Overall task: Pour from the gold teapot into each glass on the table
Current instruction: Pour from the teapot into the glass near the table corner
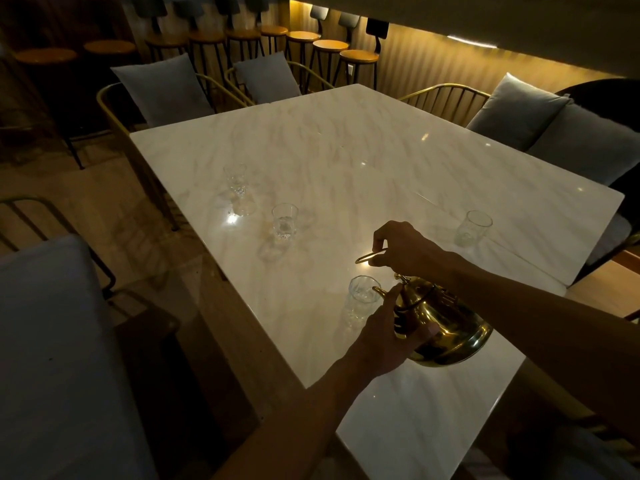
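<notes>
Four glasses and one gold teapot (446, 327) share the marble table (346, 150) as I watch remotely. The teapot tilts, spout aimed left over the nearest glass (362, 299), its long axis running spout to base. My left hand (388, 336) cups its belly, fingers wrapped on it; my right hand (403, 249), above the pot, pinches its raised wire handle (370, 256).

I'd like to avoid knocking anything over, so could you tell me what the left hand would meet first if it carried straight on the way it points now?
Probably the nearest glass: the left hand, cupped against the gold teapot, points up and away toward it, just beyond the fingers. Depth is unclear in this one dim view, so it may pass just beside the glass.
</notes>
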